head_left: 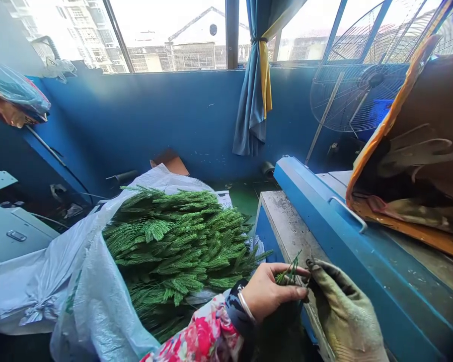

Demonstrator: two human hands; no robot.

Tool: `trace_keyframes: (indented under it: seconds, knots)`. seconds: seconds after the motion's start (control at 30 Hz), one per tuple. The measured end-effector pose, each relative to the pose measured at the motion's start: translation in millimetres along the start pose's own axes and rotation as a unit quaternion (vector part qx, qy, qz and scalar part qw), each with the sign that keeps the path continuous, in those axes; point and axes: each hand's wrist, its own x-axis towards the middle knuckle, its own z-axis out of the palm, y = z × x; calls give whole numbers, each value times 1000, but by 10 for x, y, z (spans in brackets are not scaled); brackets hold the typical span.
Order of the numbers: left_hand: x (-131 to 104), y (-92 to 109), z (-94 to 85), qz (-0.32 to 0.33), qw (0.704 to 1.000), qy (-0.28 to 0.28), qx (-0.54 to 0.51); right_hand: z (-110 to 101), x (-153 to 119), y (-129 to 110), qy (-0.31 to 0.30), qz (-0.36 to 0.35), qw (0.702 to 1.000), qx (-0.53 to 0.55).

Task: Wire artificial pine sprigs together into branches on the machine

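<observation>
My left hand [269, 291], bare with a bracelet at the wrist, pinches a small green artificial pine sprig [291, 271] between thumb and fingers. Close beside it, my right hand [342, 306] wears a stained work glove. Its thumb and finger are closed at the tips around something small and dark that I cannot make out. Left of both hands lies a large pile of green artificial pine branches [184, 236] in an open white plastic sack [94, 281].
A blue machine [324, 221] with a metal handle and a worn grey ledge [287, 226] runs along the right. Beyond it stand an orange-edged container [381, 130] and a wire fan [373, 78]. A curtain [254, 90] hangs by the windows. A grey cabinet [18, 236] is at left.
</observation>
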Motion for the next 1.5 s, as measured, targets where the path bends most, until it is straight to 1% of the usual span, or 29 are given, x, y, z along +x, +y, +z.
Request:
trace_keyframes:
  seconds: [0.07,0.13,0.2,0.3,0.33,0.4,0.47,0.5,0.53,0.57,0.7,0.8,0.93,1.0,1.1,1.13,1.2,1.23,1.3,1.4,1.5]
  knots:
    - [-17,2,-45,-1,1000,6,-13,12,17,11,-13,-14,1000,-11]
    - [-46,-2,-104,1,1000,8,-22,29,26,51,-56,-31,997,-53]
    - [-78,-14,-173,3,1000,-2,-19,70,5,125,-102,-25,990,-89]
    - [-114,-29,-295,1,1000,-18,0,174,-88,234,-147,0,983,-108]
    - [-119,-29,-342,2,1000,-17,19,209,-125,256,-155,5,982,-110]
    - [-119,-16,-440,24,995,19,97,264,-189,273,-159,14,981,-110]
    - [-113,8,-530,60,976,69,198,304,-229,270,-150,17,983,-102]
    - [-111,19,-568,74,966,84,233,323,-240,264,-144,20,985,-92]
    - [-113,29,-599,83,961,88,247,343,-248,256,-138,24,987,-81]
    - [-118,34,-622,88,964,81,237,365,-252,247,-137,31,987,-73]
    - [-172,7,-663,79,991,35,106,459,-248,240,-166,55,981,-85]
    - [-211,-41,-685,60,996,13,64,526,-214,351,-181,60,978,-87]
    - [-249,-61,-743,62,996,35,63,605,-162,558,-224,76,967,-92]
    - [-279,-44,-774,66,991,59,98,640,-168,592,-234,79,964,-102]
    - [-321,-17,-798,95,975,116,165,702,-225,551,-213,57,969,-112]
    - [-327,-13,-800,95,974,137,152,726,-251,528,-203,47,972,-113]
    - [-323,-16,-802,66,982,167,57,776,-304,497,-189,29,975,-111]
    - [-316,-21,-805,43,984,171,-2,798,-327,493,-184,23,977,-108]
    - [-306,-36,-821,1,983,156,-92,823,-361,518,-177,15,979,-103]
    - [-315,-60,-854,-27,982,126,-139,806,-374,618,-165,2,982,-96]
    - [-341,-87,-874,-29,978,125,-165,747,-353,747,-141,-40,985,-93]
